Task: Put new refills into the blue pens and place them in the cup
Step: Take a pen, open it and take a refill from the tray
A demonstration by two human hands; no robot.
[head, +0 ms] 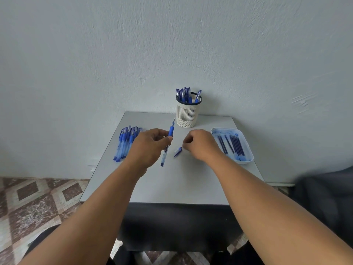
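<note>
Holding an uncapped pen (168,142) between thumb and curled fingers, the left hand (147,148) hovers over the middle of the grey worktop (172,184). That pen has a clear barrel with a blue end plug, a solid blue rubber sleeve near the front and a thin bare tip. Its long axis runs nearly straight away from the person, leaning slightly right, with the tip pointing toward the cup (188,111) and wall and the plug end toward the person. The left grip is closed around the barrel just behind the blue sleeve.

Just right of the pen, a small blue cap (178,151) lies flat on the worktop, angled up to the right. The right hand (200,144) is beside it with fingers curled under (whether they touch the cap I cannot tell), and it seems to hold nothing.

A slotted cream cup with a dark rim stands at the back, upright, with several capped blue pens inside. More pens (127,142) lie side by side at the left edge. A white tray (246,148) at the right holds dark refills (232,146), lying roughly parallel.
</note>
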